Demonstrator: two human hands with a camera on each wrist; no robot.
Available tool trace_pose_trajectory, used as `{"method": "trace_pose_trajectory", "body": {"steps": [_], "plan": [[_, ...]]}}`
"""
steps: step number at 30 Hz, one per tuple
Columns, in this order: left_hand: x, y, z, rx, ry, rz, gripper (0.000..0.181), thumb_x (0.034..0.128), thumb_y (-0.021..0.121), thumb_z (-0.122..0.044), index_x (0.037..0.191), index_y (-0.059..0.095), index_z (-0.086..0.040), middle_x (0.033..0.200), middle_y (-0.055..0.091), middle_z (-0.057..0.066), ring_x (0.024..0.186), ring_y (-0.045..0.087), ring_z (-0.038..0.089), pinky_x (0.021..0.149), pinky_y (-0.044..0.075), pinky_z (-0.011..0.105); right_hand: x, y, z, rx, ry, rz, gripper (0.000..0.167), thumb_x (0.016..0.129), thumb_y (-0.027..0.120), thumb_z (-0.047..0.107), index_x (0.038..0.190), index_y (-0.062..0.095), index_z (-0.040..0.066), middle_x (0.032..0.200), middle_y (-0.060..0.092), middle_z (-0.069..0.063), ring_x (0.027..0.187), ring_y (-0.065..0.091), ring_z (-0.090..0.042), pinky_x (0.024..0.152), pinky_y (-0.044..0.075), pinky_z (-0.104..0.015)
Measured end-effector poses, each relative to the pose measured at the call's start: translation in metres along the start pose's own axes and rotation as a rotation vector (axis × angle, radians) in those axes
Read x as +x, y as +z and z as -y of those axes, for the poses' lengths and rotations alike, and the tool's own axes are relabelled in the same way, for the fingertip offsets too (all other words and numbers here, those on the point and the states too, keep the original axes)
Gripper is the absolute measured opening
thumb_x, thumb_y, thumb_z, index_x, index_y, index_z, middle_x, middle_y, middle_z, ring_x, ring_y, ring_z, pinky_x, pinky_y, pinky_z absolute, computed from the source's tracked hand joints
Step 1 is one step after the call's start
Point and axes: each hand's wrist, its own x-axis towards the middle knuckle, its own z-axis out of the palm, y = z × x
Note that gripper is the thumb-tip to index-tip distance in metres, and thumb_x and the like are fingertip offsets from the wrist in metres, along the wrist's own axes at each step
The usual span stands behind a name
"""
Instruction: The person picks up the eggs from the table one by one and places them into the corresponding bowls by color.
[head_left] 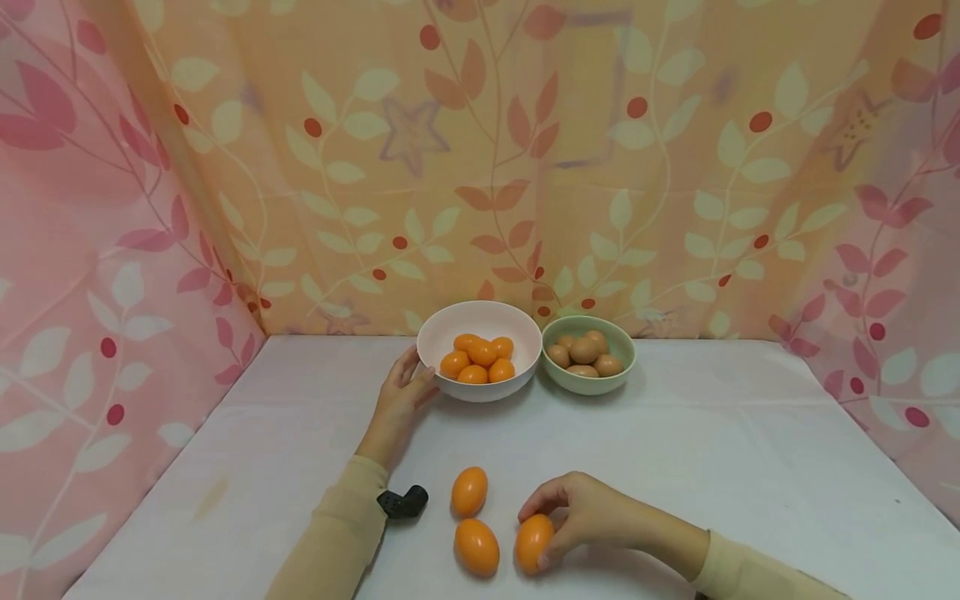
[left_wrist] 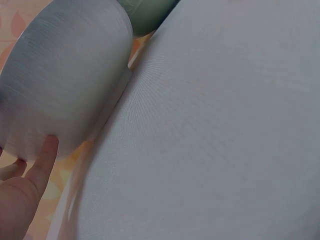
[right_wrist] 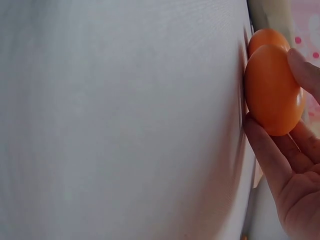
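My left hand point(head_left: 399, 396) touches the left side of a pale pink bowl point(head_left: 483, 315). In the left wrist view, its thumb point(left_wrist: 46, 155) lies straight against the bowl's outer wall point(left_wrist: 65, 75). Several glossy orange eggs point(head_left: 482, 352) sit inside the bowl. With thumb and fingers, my right hand point(head_left: 596, 512) pinches an orange egg point(head_left: 534, 543) at the near side of the table; the right wrist view shows this egg point(right_wrist: 272, 90) upright between them. Two more orange eggs, one farther point(head_left: 469, 492) and one nearer point(head_left: 477, 547), lie to its left.
A green bowl point(head_left: 588, 385) holding several brown eggs point(head_left: 585, 350) stands just right of the pink bowl. White cloth covers the table point(head_left: 712, 450). Leaf-patterned curtains point(head_left: 487, 167) rise behind and at both sides. A black device point(head_left: 405, 502) is at the left sleeve.
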Motion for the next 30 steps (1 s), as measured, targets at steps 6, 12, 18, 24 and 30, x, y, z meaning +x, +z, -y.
{"method": "trace_pose_trajectory", "body": {"steps": [6,12,18,24,30], "plan": [[0.0,0.0,0.0,-0.009,0.008,0.003,0.065,0.1011,0.058,-0.017,0.158,0.025,-0.016,0.166,0.021,0.007,0.151,0.029,0.027,0.116,0.041,0.048,0.001,0.001,0.002,-0.055,-0.013,-0.012,0.036,0.069,0.088,0.007,0.102,0.074,0.009,0.1,0.072,0.001,0.092,0.062,-0.009,0.082,0.051,-0.015],[-0.002,0.0,-0.001,-0.007,0.005,-0.005,0.064,0.1014,0.057,-0.017,0.157,0.026,-0.017,0.166,0.022,0.007,0.149,0.032,0.027,0.116,0.042,0.048,0.003,0.003,0.0,-0.109,-0.028,-0.036,0.035,0.068,0.089,0.01,0.1,0.074,0.013,0.097,0.073,0.003,0.088,0.062,-0.006,0.082,0.049,-0.016],[-0.001,0.0,-0.001,-0.01,0.023,0.006,0.063,0.1018,0.056,-0.014,0.157,0.026,-0.014,0.166,0.02,0.01,0.151,0.028,0.029,0.116,0.04,0.051,0.003,-0.001,0.002,-0.121,-0.021,-0.077,0.035,0.068,0.088,0.013,0.101,0.075,0.015,0.098,0.073,0.004,0.093,0.061,-0.007,0.086,0.047,-0.017],[-0.001,0.0,-0.001,-0.005,0.024,0.006,0.064,0.1012,0.057,-0.014,0.157,0.026,-0.014,0.165,0.022,0.009,0.151,0.029,0.029,0.115,0.042,0.05,0.008,-0.013,0.012,-0.143,-0.031,-0.144,0.036,0.071,0.087,0.018,0.105,0.075,0.015,0.102,0.074,0.003,0.105,0.062,-0.016,0.102,0.049,-0.04],[-0.001,0.0,-0.001,-0.006,0.013,0.001,0.064,0.101,0.058,-0.016,0.157,0.027,-0.016,0.165,0.023,0.007,0.15,0.031,0.026,0.114,0.043,0.047,0.018,-0.029,0.023,-0.164,-0.036,-0.237,0.043,0.072,0.089,0.024,0.11,0.074,0.011,0.104,0.075,0.001,0.105,0.063,-0.017,0.102,0.049,-0.049]]}}
